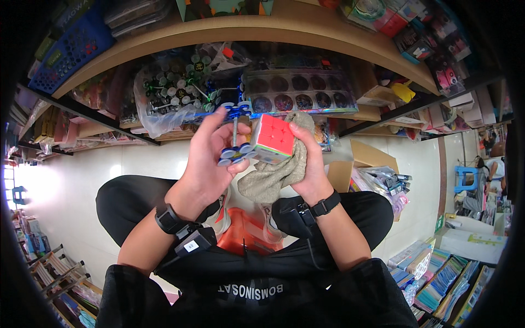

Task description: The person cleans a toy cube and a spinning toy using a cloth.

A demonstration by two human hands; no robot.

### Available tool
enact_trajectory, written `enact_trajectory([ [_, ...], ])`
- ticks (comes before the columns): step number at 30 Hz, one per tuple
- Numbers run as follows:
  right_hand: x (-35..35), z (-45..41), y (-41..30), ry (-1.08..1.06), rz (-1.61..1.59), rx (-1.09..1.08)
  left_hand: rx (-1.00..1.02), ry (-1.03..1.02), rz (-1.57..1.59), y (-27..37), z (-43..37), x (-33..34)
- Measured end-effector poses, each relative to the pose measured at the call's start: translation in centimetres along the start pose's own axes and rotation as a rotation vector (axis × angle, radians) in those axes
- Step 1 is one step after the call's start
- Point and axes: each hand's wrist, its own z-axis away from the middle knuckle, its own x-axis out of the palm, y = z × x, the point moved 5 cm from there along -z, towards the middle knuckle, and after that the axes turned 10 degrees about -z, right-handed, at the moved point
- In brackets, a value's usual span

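In front of me, my left hand point(211, 151) holds a blue toy point(235, 133) with white suction-cup-like discs at both ends and a coiled spring between them. Close to its right side, my right hand point(309, 164) grips a cube puzzle point(274, 137) with a red face turned up, together with a greyish-beige cloth point(275, 180). The cloth hangs below and behind the cube. Beyond my hands, similar toys with green and silver parts point(176, 88) lie in a clear plastic bag point(149, 119) on the shelf.
A flat box of round dark items point(301, 92) sits on the lower shelf under a curved-looking shelf board point(262, 30). An open cardboard box point(340, 176) of packaged goods stands on the floor at right. An orange stool point(242, 233) is beneath me. A person point(497, 170) is at far right.
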Motion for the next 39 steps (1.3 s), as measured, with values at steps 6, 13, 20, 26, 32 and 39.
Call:
enact_trajectory([
  [6,-0.8,0.8,0.2,0.025,-0.007,-0.042,0.107,0.033,-0.275,-0.2,-0.5,-0.8],
  [13,2.2,2.1,0.7,-0.184,-0.155,0.187,0.025,0.163,-0.323,0.2,0.9,1.7],
  [20,-1.0,0.8,1.1,0.083,0.127,-0.051,0.542,0.127,-0.491,3.9,0.8,1.0],
  [26,0.8,0.9,3.1,0.003,-0.113,0.118,0.569,0.277,-0.652,2.3,1.6,3.0],
  [32,1.2,1.3,3.0,0.033,-0.064,0.073,0.746,0.168,-0.76,2.9,2.0,3.2],
  [39,2.0,2.0,2.8,0.06,-0.113,0.057,0.94,0.051,-0.871,1.6,1.6,3.4],
])
